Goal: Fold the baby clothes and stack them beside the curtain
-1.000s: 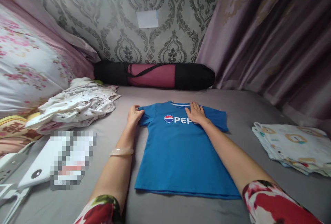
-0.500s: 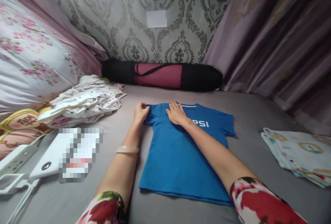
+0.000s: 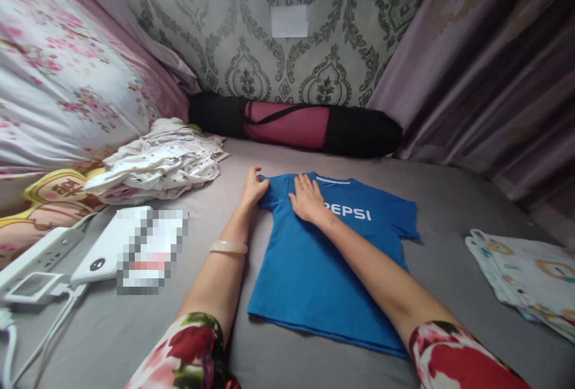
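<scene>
A blue T-shirt [image 3: 332, 275] lies spread flat on the grey bed sheet, its neckline away from me and white PEPSI lettering on its chest. My right hand [image 3: 309, 198] is pressed flat on the shirt near the left shoulder, fingers stretched out, covering part of the lettering. At the end of the left sleeve is my left hand [image 3: 255, 190]. Its thumb touches the sleeve edge and the index finger stands apart from it, with a gap between them; the other fingers are mostly hidden. The right sleeve lies spread out, untouched.
A black and pink long bag [image 3: 287, 125] lies along the wall. To the left are a crumpled white cloth [image 3: 166, 158], a power strip [image 3: 49, 254], a white power bank [image 3: 112, 245] with cables, and a blurred patch. Folded printed cloths [image 3: 530, 275] lie right.
My left index finger has lifted away from the thumb at the sleeve. My right hand stays flat on the shirt, shifted slightly off the lettering. The view has turned slightly left.
</scene>
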Demonstrator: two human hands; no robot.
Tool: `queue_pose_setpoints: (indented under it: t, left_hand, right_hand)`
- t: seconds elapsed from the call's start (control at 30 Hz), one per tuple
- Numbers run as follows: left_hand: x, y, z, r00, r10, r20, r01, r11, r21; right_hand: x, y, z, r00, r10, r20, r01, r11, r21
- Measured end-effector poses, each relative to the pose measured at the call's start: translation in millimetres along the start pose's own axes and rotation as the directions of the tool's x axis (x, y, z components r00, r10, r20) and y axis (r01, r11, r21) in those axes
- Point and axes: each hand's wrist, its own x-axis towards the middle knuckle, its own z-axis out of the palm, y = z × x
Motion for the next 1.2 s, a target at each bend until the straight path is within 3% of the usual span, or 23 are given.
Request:
queue_pose_setpoints:
  t: [0.1, 0.23, 0.37, 0.47, 0.6, 0.7, 0.83, 0.93, 1.07, 1.2]
  left_hand:
    - [2, -2, 1.7, 0.997, 0.083, 0.008, -0.083, 0.996, 0.022]
    - [1, 1, 1.7, 0.981, 0.194, -0.022, -0.191, 0.978, 0.081]
    - [-1, 4, -1.1, 0.974, 0.226, -0.010, -0.223, 0.967, 0.122]
    - [-1, 3, -3.0, 0.980, 0.196, 0.023, -0.197, 0.968, 0.157]
    - [1, 1, -4.0, 0.989, 0.138, 0.048, -0.145, 0.969, 0.203]
    - [2, 0, -3.9, 0.987, 0.137, 0.090, -0.154, 0.962, 0.224]
    - [4, -2, -3.5, 0.987, 0.135, 0.088, -0.152, 0.962, 0.229]
    - [4, -3, -4.1, 0.988, 0.117, 0.096, -0.135, 0.969, 0.209]
    - [3, -2, -6.0, 0.990, 0.100, 0.100, -0.119, 0.971, 0.206]
    - [1, -2, -7.0, 0.995, 0.068, 0.079, -0.083, 0.974, 0.210]
  right_hand:
    - [-24, -26, 4, 0.995, -0.096, 0.033, 0.093, 0.993, 0.079]
    - [-48, -49, 17, 0.991, -0.127, 0.040, 0.120, 0.981, 0.150]
    - [-50, -50, 19, 0.992, -0.122, 0.028, 0.115, 0.976, 0.186]
    - [-50, -41, 7, 0.976, -0.183, 0.118, 0.141, 0.944, 0.297]
    - [-58, -12, -11, 0.969, -0.190, 0.156, 0.126, 0.929, 0.348]
    - [-59, 28, -16, 0.992, -0.030, 0.123, 0.003, 0.977, 0.215]
    - [-46, 99, -17, 0.967, 0.228, 0.112, -0.234, 0.971, 0.048]
    - [-38, 141, -22, 0.958, 0.271, 0.097, -0.277, 0.959, 0.055]
    - [-43, 166, -28, 0.966, 0.255, 0.038, -0.258, 0.954, 0.150]
    - [-50, 167, -27, 0.973, 0.214, 0.091, -0.216, 0.976, 0.015]
